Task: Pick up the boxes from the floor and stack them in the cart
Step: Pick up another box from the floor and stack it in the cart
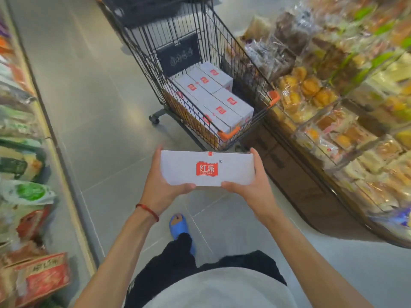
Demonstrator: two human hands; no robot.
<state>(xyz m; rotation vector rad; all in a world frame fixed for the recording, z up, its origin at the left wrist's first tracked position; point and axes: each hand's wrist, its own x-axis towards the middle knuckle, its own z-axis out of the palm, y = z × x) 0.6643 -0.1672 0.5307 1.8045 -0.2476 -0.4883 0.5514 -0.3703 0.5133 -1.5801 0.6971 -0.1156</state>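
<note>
Both hands on one white box (207, 168), centre frame, red logo up. Left hand (163, 185) wraps the left end, right hand (249, 185) the right end; thumbs on the near edge, fingers curled round the far side. Box is carried level, in the air, well clear of the floor (93, 107). Just above it in frame sits the wire cart (222, 63), upper centre, with a layer of matching boxes (211, 96) already packed flat in the basket, six or so tops visible, and what looks like more beneath. Read: several boxes done, this one in transit, placement still to do. No other boxes visible on the floor, so remaining count unknown. Product shelves (344, 96) flank both edges.
</note>
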